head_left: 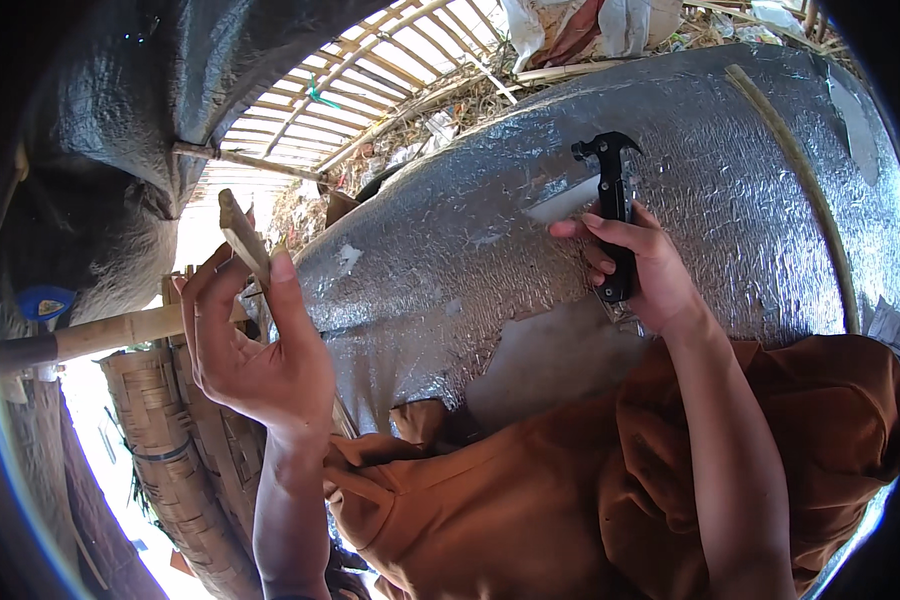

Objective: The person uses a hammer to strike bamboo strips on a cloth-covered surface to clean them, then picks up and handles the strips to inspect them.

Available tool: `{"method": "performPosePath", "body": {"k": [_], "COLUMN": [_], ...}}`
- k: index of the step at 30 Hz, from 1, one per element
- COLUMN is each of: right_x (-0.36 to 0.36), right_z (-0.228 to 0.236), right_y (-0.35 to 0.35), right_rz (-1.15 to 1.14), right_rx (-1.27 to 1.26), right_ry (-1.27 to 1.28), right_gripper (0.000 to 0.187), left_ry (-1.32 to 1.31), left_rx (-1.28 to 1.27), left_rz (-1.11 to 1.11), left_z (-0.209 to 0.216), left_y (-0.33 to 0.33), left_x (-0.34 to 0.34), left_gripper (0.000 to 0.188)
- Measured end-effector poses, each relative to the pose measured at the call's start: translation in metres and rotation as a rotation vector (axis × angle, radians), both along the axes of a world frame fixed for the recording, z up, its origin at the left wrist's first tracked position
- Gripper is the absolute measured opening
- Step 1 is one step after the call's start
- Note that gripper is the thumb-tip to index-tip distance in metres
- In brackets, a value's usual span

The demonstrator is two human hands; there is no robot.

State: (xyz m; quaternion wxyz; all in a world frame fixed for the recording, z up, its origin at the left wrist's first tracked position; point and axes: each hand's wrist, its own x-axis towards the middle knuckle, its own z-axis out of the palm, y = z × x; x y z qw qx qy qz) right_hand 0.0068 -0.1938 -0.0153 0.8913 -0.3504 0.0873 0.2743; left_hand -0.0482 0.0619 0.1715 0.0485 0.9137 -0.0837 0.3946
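Note:
On the left, my left hand (265, 350) is raised with a short flat piece of wood (242, 237) pinched between thumb and fingers; the piece tilts upward. To the right, my right hand (650, 265) grips the black handle of a small multi-tool hammer (615, 200). The hammer stands nearly upright, its head at the top and its pointed claw toward the right. Both hands are above a silver foil sheet (430, 260), and the wood and the hammer are well apart.
Brown cloth (510, 480) covers my lap. A long stick (800, 175) lies across the foil at right. Woven bamboo rolls (160, 430) and a bamboo pole (120, 335) are at left. Bamboo slats (360, 75) and dark plastic sheeting (100, 100) stand behind.

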Motion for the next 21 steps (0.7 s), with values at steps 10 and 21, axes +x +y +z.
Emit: {"method": "performPosePath", "body": {"k": [10, 21], "right_x": [0.0, 0.0], "right_z": [0.009, 0.007], "right_y": [0.006, 0.004], "right_rz": [0.003, 0.008], "right_rx": [-0.032, -0.044], "right_ry": [0.029, 0.026], "right_gripper": [0.018, 0.019], "left_ry": [0.051, 0.034], "left_rx": [-0.02, -0.057], "left_rz": [0.026, 0.008], "left_z": [0.006, 0.004], "left_y": [-0.001, 0.003], "left_x": [-0.005, -0.006], "left_gripper": [0.013, 0.016]}}
